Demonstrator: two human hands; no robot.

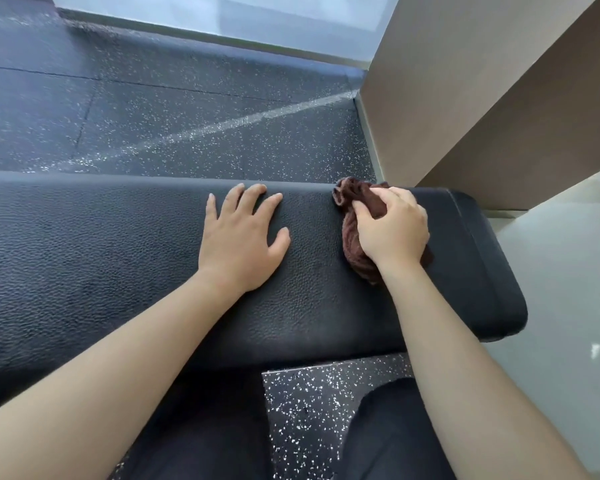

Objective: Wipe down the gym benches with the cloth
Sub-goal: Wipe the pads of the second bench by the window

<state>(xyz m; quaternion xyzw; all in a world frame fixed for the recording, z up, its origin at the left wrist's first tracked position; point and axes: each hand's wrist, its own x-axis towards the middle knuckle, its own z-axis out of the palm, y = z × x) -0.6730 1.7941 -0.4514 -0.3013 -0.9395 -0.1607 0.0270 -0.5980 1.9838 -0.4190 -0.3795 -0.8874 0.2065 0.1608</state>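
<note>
A black padded gym bench [118, 258] with a pebbled leather surface runs across the view from the left edge to its rounded right end. My left hand [243, 233] lies flat on the pad with fingers spread, near the far edge. My right hand [392, 226] grips a bunched dark brown cloth [352, 244] and holds it against the pad close to the bench's right end. Part of the cloth sticks out past my fingers toward the far edge.
Black speckled rubber flooring [187, 116] lies beyond and under the bench. A beige wall corner [465, 98] rises at the right, close to the bench end. Pale glossy floor [561, 265] shows at the far right. My dark-clad knees [388, 431] are below the bench.
</note>
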